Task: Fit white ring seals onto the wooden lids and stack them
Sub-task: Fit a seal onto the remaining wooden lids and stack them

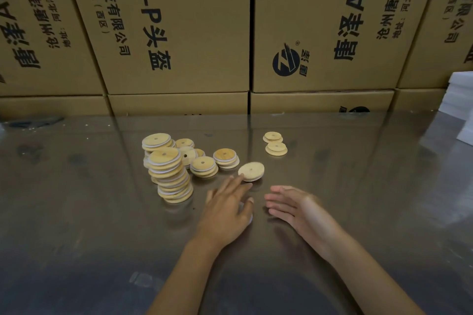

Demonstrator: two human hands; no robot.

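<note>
Stacked cardboard cartons (179,33) are backing a steel table (358,186) where the left hand (225,215), fingers spread, is touching a loose wooden lid (251,172) at centre frame, the right hand (294,208) hovering open; sliding it gently should be sparing the leaning stack (170,176).

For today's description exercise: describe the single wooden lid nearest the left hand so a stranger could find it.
On the shiny metal table, look right of the tall leaning stack. The lid sits just beyond the left hand fingertips. Unlike its neighbours, it is alone, not stacked.
</note>
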